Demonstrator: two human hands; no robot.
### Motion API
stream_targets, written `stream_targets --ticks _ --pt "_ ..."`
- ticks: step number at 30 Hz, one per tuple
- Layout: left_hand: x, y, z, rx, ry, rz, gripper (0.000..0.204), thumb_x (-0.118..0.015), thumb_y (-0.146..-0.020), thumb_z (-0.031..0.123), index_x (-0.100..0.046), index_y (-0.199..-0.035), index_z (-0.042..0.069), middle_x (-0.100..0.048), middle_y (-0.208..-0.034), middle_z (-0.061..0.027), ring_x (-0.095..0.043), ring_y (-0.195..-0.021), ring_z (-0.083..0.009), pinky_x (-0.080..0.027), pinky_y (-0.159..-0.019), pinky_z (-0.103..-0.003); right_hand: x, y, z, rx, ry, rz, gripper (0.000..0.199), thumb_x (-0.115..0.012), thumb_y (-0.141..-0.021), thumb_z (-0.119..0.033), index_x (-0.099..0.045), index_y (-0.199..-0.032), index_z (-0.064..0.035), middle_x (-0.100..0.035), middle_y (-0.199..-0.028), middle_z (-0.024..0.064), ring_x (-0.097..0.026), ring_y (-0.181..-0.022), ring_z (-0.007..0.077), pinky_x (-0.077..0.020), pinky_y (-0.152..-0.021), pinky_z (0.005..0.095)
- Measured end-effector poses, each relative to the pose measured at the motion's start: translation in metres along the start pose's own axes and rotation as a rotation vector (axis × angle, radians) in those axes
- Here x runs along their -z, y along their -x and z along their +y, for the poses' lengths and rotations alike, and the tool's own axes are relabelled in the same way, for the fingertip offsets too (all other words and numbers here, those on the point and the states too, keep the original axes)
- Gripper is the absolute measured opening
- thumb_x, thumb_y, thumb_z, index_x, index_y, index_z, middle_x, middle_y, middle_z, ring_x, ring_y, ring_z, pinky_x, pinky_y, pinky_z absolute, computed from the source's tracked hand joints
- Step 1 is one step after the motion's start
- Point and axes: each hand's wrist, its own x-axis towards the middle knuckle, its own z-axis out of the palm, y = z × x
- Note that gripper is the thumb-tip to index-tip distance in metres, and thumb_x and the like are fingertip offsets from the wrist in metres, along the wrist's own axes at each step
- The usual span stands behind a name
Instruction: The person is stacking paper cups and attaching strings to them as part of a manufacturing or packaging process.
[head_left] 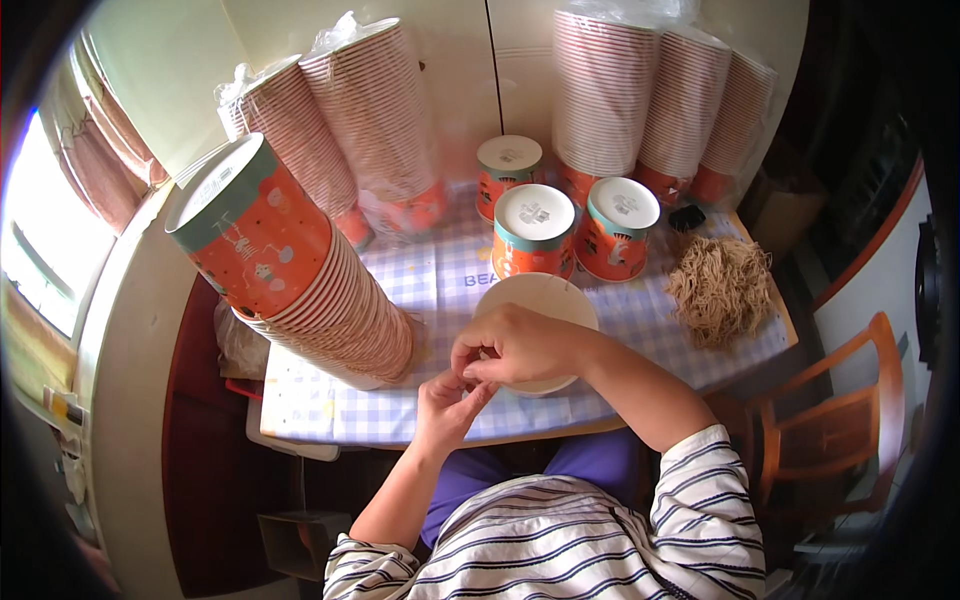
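Observation:
At the front edge of the table my left hand (452, 405) and my right hand (515, 345) meet, their thumbs and fingers pinched together. Whatever is between the fingertips is too small or hidden to make out. Under my right hand and forearm stands a round paper bucket (540, 292) with a pale inside, partly covered by the hand. Just beyond it are three orange and green paper buckets, bottoms up: one in front (535, 225), one to its right (615, 230) and one behind (508, 175).
A tall leaning stack of nested buckets (300, 285) stands at the left. Plastic-wrapped bucket stacks rise at the back left (375, 120) and back right (605, 95). A heap of thin tan strands (722, 290) lies on the right of the checked tablecloth (440, 285). A wooden chair (830, 430) is at the right.

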Motion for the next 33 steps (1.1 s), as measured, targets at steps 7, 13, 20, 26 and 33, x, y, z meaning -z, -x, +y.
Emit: stream_targets --ticks 7,13,20,26,33 --pt "0.007 0.002 -0.004 -0.002 0.007 -0.03 0.011 -0.068 -0.084 0.003 -0.066 -0.093 -0.002 -0.066 -0.088 -0.0029 -0.056 -0.078 -0.0064 -0.046 -0.072 -0.021 -0.01 0.02 0.015 0.188 0.509 0.582 0.01 -0.068 -0.071 -0.012 -0.065 -0.078 -0.006 -0.061 -0.081 0.0063 -0.059 -0.08 0.0267 -0.0471 -0.076 0.0411" --pt "0.015 0.002 -0.007 -0.012 0.012 -0.07 0.01 -0.065 -0.085 0.001 -0.064 -0.094 -0.003 -0.067 -0.09 -0.0081 -0.061 -0.084 -0.0128 -0.049 -0.08 -0.025 -0.023 0.049 0.028 0.106 0.38 0.429 0.011 -0.071 -0.069 -0.011 -0.066 -0.08 -0.0113 -0.06 -0.082 0.0037 -0.058 -0.084 0.0255 -0.0441 -0.077 0.0394" --pt "0.011 0.001 -0.004 -0.014 -0.005 -0.074 0.01 -0.068 -0.084 0.003 -0.066 -0.093 -0.002 -0.067 -0.089 -0.0047 -0.057 -0.08 -0.0081 -0.046 -0.075 -0.022 -0.036 0.038 0.036 0.245 0.544 0.434 0.014 -0.071 -0.067 -0.012 -0.065 -0.079 -0.0126 -0.057 -0.083 0.0038 -0.056 -0.082 0.0243 -0.043 -0.075 0.04" --pt "0.01 0.005 -0.002 -0.035 -0.083 -0.014 0.01 -0.069 -0.081 0.002 -0.066 -0.091 0.0 -0.068 -0.087 -0.0047 -0.058 -0.078 -0.0085 -0.047 -0.073 -0.023 -0.04 0.042 0.023 0.179 0.597 0.493 0.015 -0.072 -0.065 -0.007 -0.06 -0.075 -0.0094 -0.056 -0.081 0.0043 -0.057 -0.076 0.0249 -0.0444 -0.07 0.0382" --pt "-0.008 0.02 0.003 -0.299 -0.648 0.187 0.012 -0.07 -0.074 0.001 -0.066 -0.085 0.003 -0.068 -0.079 -0.0066 -0.061 -0.069 -0.0125 -0.049 -0.067 -0.025 -0.088 0.066 -0.002 -0.063 0.63 0.641 0.018 -0.07 -0.07 -0.002 -0.056 -0.081 -0.0069 -0.053 -0.074 0.006 -0.056 -0.056 0.0243 -0.0454 -0.051 0.0353"
